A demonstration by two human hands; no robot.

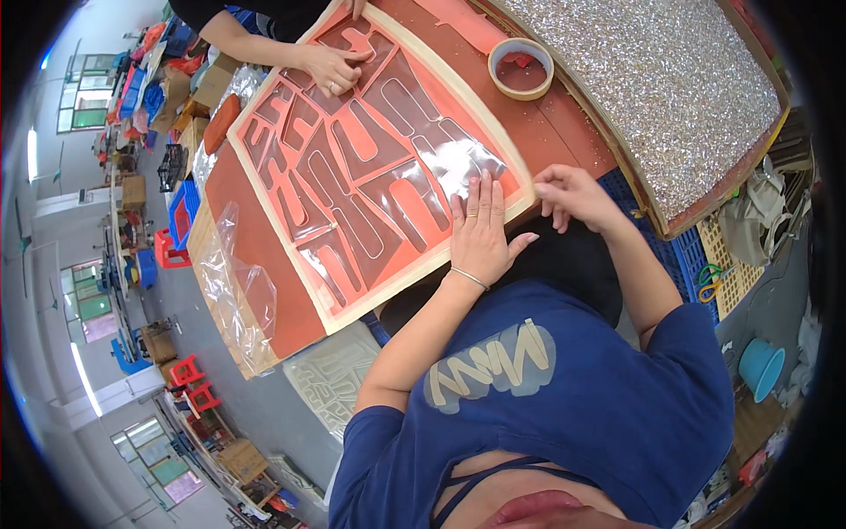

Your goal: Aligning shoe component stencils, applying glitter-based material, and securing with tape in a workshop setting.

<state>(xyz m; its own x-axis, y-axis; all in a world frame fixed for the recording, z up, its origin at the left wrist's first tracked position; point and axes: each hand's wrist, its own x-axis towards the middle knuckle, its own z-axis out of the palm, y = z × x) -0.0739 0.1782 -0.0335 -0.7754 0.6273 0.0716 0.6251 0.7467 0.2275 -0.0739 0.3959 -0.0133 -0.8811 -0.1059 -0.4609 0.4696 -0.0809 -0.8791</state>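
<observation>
left hand (478, 231) lay flat on rectangular, pale-bordered coral cutout panel (357, 181) | right hand (577, 199) curled by corner, grip kinda obscured, couldn't tell

Framed sheet (357, 212), tape (522, 44) and boxes (217, 81) suggest a workshop.

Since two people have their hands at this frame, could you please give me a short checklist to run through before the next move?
1. Left hand flat across the near edge of the frame: ok.
2. Right hand gripping the frame's corner: cannot tell; it is at the corner with its fingers partly curled.
3. Other person's hand clear of the patterned sheet: not ok; it is over the far part.
4. Tape roll clear of the frame: ok; it lies apart on the red board.
5. Loose clear plastic off the patterned sheet: ok; it lies to the left, outside the frame.
</observation>
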